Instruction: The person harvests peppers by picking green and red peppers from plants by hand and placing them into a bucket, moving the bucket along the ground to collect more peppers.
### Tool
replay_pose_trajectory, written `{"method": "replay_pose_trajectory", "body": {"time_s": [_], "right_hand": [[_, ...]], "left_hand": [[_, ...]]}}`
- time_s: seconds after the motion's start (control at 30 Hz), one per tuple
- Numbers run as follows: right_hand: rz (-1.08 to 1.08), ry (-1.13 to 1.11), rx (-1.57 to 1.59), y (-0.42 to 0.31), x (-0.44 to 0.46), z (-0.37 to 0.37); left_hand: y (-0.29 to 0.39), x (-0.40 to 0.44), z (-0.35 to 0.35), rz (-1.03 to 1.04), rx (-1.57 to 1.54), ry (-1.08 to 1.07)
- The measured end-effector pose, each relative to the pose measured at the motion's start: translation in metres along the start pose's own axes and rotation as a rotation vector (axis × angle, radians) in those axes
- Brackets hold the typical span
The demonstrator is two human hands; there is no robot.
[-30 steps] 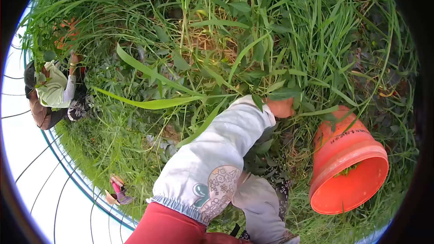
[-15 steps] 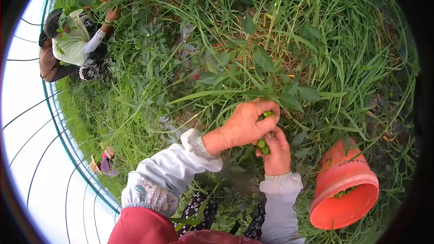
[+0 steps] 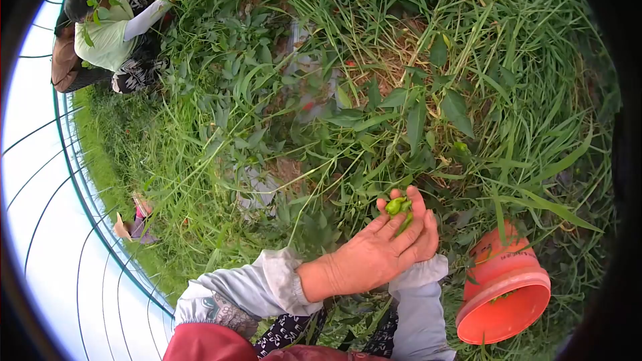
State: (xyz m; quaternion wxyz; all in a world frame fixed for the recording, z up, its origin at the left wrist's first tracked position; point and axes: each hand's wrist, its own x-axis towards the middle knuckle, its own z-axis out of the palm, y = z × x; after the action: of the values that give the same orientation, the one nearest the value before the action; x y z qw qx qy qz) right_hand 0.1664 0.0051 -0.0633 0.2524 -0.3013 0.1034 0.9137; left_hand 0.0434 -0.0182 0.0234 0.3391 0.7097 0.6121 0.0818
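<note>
Near red bucket [image 3: 501,314] | left hand [image 3: 368,259] overlapping right hand [image 3: 430,241] | green peppers [image 3: 395,206] among fingers

Tall grass [image 3: 535,80], 1 tan hat [image 3: 122,228], 1 pale-green shirt [image 3: 107,45].

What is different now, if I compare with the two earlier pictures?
The left hand, first reaching among the leaves, has drawn back and now overlaps the right hand, which was hidden at first. Green peppers not visible one second ago now show in the hands; which hand grips them is unclear. The red bucket stayed on the right.
</note>
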Motion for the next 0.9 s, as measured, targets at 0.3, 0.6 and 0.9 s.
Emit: {"method": "replay_pose_trajectory", "body": {"time_s": [0.3,0.6,0.9], "right_hand": [[0.169,-0.209,0.054,0.003,0.006,-0.011],[0.289,-0.218,0.088,0.005,0.004,-0.017],[0.258,-0.139,0.061,0.005,0.003,-0.014]], "left_hand": [[-0.066,-0.027,-0.011,-0.194,-0.178,0.429],[-0.248,-0.150,0.033,-0.666,0.742,-0.669],[-0.240,-0.195,0.045,-0.758,0.444,-0.604]]}}
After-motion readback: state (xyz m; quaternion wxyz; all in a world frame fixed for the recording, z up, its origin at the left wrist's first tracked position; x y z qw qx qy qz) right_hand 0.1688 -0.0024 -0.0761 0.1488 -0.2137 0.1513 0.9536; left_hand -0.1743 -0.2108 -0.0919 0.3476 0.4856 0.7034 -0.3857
